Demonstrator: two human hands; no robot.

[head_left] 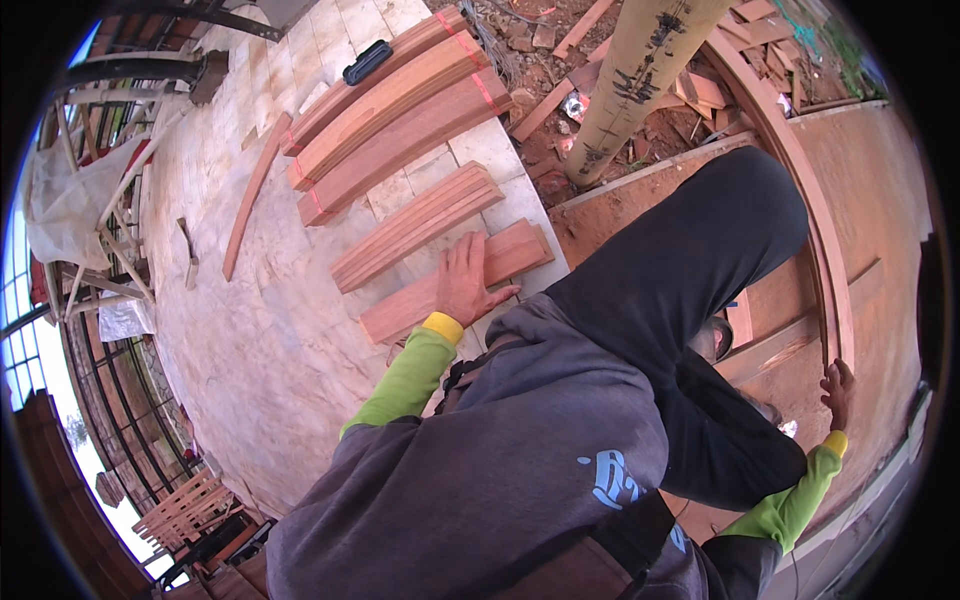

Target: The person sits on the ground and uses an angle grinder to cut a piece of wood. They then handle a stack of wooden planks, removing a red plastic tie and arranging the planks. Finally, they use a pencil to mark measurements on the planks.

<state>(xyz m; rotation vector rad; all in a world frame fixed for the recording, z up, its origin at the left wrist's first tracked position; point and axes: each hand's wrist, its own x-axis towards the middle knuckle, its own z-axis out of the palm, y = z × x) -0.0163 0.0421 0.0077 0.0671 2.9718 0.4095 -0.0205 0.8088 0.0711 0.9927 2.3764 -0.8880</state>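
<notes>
Left grip (463,275) spread over short planks (408,311) on pale floor (250,350), right grip (838,393) holding a long board (803,190) by one end; thick pole (640,85) kinda blocks the wood scraps (705,92), strapped bundles (390,118) nearby.

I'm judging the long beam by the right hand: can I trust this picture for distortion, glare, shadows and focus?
Head view: the beam looks bowed, but the fisheye bends edges, so don't judge straightness; sky at the left rim is washed out; light on the floor is soft; the left hand looks reasonably sharp, the right hand smaller and darker.
</notes>
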